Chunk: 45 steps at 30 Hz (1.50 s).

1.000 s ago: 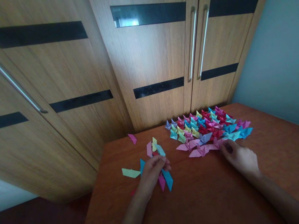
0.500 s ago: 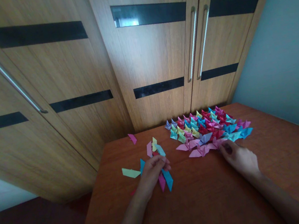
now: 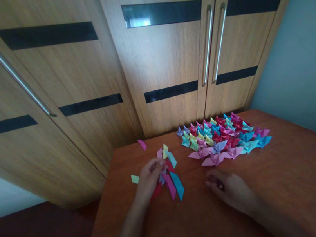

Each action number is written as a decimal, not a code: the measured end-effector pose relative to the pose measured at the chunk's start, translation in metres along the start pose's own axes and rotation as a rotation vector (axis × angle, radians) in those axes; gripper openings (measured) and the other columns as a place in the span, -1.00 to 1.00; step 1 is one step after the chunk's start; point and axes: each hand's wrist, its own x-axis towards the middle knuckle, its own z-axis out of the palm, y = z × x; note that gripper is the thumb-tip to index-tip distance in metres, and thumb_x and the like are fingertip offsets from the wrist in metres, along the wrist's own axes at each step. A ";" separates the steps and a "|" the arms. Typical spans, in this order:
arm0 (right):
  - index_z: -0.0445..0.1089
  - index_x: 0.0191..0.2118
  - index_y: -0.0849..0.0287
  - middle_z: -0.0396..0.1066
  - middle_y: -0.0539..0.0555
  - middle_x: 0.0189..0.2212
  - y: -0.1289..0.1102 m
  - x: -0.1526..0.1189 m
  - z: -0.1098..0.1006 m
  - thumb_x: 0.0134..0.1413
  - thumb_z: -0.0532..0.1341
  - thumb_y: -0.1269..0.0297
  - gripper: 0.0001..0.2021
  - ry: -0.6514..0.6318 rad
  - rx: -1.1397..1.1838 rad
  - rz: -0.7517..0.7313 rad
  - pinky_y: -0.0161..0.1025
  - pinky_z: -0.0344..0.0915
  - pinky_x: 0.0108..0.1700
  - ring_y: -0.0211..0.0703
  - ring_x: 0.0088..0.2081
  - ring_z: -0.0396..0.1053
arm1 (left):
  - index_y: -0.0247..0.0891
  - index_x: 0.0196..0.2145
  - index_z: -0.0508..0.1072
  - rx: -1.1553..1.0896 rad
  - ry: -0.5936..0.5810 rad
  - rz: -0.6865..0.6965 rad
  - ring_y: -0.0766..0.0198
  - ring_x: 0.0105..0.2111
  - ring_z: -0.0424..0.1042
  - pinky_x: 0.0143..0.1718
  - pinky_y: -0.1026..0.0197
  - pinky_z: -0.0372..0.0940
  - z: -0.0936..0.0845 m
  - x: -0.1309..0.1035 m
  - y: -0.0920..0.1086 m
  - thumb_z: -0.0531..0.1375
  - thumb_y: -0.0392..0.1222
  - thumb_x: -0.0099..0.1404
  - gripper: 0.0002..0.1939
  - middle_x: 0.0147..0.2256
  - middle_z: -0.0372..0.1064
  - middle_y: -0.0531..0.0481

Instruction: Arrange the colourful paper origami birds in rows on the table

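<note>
My left hand is over a loose pile of folded paper strips, its thumb and fingers pinched together; what they hold, if anything, is hidden. Around it lie a blue paper strip, a magenta paper strip and a pale green one, partly covered by the hand. My right hand, slightly blurred, has its fingers curled with no paper visible in them. It is just in front of rows of small folded paper cranes in pink, red, blue, green and yellow. A pink crane sits at the front of the group.
A single pink paper strip lies near the back edge of the brown wooden table. Wooden cabinet doors with long metal handles rise right behind the table. A pale wall stands at the right.
My right hand has drawn away from the front pink crane, toward me and left. My left hand has shifted a little left over the strips, uncovering more of the red and magenta ones.
</note>
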 end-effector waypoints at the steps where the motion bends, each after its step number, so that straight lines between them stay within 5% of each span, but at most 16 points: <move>1: 0.36 -0.11 0.07 0.44 0.02 -0.34 -0.012 0.002 0.006 0.15 0.06 0.09 -0.72 -0.024 0.007 -0.020 -0.29 0.24 -0.30 -0.19 -0.37 0.38 | -0.26 -0.32 0.45 0.129 0.060 0.036 0.20 -0.34 0.43 -0.31 0.21 0.28 -0.010 -0.002 -0.003 0.09 0.03 0.25 -0.69 -0.33 0.47 -0.06; 4: 0.30 0.04 0.07 0.41 0.08 -0.19 -0.041 0.010 0.024 0.06 0.15 0.05 -0.57 -0.062 -0.015 -0.085 -0.23 0.25 -0.18 -0.11 -0.21 0.36 | -0.19 -0.16 0.45 0.547 0.226 0.118 0.09 -0.13 0.40 -0.09 0.07 0.25 -0.037 -0.017 -0.017 0.09 -0.01 0.26 -0.70 -0.15 0.45 -0.06; 8: 0.27 0.08 0.07 0.34 0.13 -0.05 -0.062 0.028 0.038 0.04 0.16 0.05 -0.53 -0.070 -0.093 -0.155 -0.17 0.21 -0.05 -0.02 -0.05 0.28 | -0.20 -0.06 0.41 0.831 0.209 0.202 0.04 -0.01 0.32 0.06 -0.04 0.18 -0.051 -0.042 -0.039 0.10 -0.06 0.25 -0.66 -0.04 0.38 -0.10; 17: 0.17 0.16 0.05 0.28 0.14 -0.05 -0.071 0.056 0.044 0.10 0.12 0.05 -0.50 -0.054 -0.153 -0.247 -0.15 0.23 -0.10 0.01 -0.04 0.24 | -0.16 0.02 0.35 1.004 0.103 0.221 0.06 0.05 0.26 0.07 -0.05 0.16 -0.028 -0.053 -0.050 0.07 -0.13 0.29 -0.65 0.05 0.28 -0.11; 25: 0.19 0.13 0.09 0.33 0.16 -0.09 -0.067 0.060 0.053 0.16 0.07 0.01 -0.53 0.002 -0.129 -0.225 -0.15 0.22 -0.06 0.00 -0.04 0.26 | -0.19 0.00 0.33 0.973 0.162 0.286 0.07 0.03 0.27 0.07 -0.03 0.18 -0.031 -0.045 -0.053 0.06 -0.14 0.30 -0.68 0.02 0.28 -0.12; 30: 0.21 0.11 0.11 0.36 0.16 -0.08 -0.063 0.062 0.056 0.21 0.02 0.06 -0.59 0.031 -0.089 -0.175 -0.16 0.23 -0.06 -0.03 -0.04 0.29 | -0.20 -0.07 0.38 1.016 0.207 0.307 0.05 -0.06 0.32 -0.02 0.01 0.21 -0.019 -0.055 -0.036 0.06 -0.10 0.31 -0.72 -0.07 0.33 -0.13; 38: 0.24 0.07 0.12 0.37 0.15 -0.09 -0.063 0.061 0.057 0.22 0.02 0.14 -0.65 0.050 -0.084 -0.185 -0.19 0.23 -0.07 -0.05 -0.05 0.30 | -0.20 -0.19 0.42 1.188 0.062 0.158 0.04 -0.21 0.37 -0.23 0.08 0.24 0.023 -0.054 -0.017 0.05 -0.06 0.30 -0.76 -0.21 0.37 -0.14; 45: 0.25 0.03 0.09 0.37 0.12 -0.13 -0.064 0.060 0.054 0.21 0.03 0.18 -0.69 0.032 -0.069 -0.184 -0.22 0.22 -0.09 -0.07 -0.08 0.30 | -0.17 -0.19 0.40 1.156 0.048 0.010 0.10 -0.30 0.43 -0.38 0.18 0.25 0.024 -0.049 -0.019 -0.02 -0.14 0.32 -0.77 -0.16 0.37 -0.13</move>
